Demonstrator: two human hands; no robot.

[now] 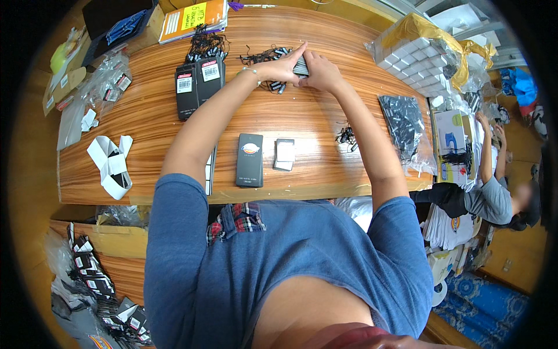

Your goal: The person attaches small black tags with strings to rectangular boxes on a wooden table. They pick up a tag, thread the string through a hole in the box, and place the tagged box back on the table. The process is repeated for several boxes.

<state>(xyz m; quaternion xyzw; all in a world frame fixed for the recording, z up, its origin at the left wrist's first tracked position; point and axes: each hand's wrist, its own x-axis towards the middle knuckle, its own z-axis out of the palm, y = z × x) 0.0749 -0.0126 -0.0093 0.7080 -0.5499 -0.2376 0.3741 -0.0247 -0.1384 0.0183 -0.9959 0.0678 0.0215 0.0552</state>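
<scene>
**Both hands closed on a stack of tags at the far edge of the bench**

A small stack of dark tags (301, 67) sits near the far edge of the wooden bench (151, 116), about midway along it; the left hand (283, 67) presses on it from the left with fingers held together and stretched over its top; the right hand (321, 71) meets it from the right, fingers curled around its side, so the stack is pinched between the two hands; a tangle of black strings (261, 57) lies just beside the left hand, partly under it; further left stand two black hang-tag bundles (198, 86) with white labels, more strings piled behind them; toward the near edge lie a black card (250, 160) and a smaller grey-and-white tag (284, 154), close together; a small knot of string (346, 136) lies right of them; a clear bag of black pieces (404, 125) rests toward the right edge; a bagged block of white boxes (415, 55) fills the far right corner; folded white strips (110, 163) lie near the left edge; another person (494, 198) works beyond the right end.
</scene>
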